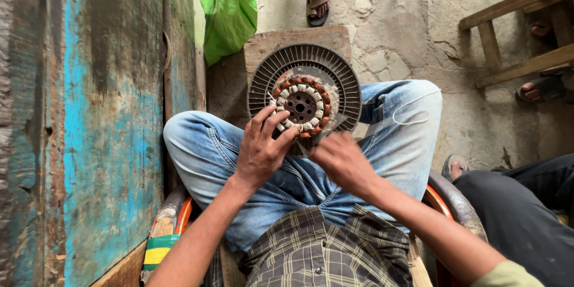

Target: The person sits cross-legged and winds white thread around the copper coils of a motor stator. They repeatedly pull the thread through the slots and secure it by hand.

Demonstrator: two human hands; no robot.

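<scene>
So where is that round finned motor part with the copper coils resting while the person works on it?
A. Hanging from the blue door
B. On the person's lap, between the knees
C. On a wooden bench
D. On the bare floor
B: the round motor part sits between the person's knees in blue jeans, with the left hand touching its copper coil ring and the right hand at its lower edge.
</scene>
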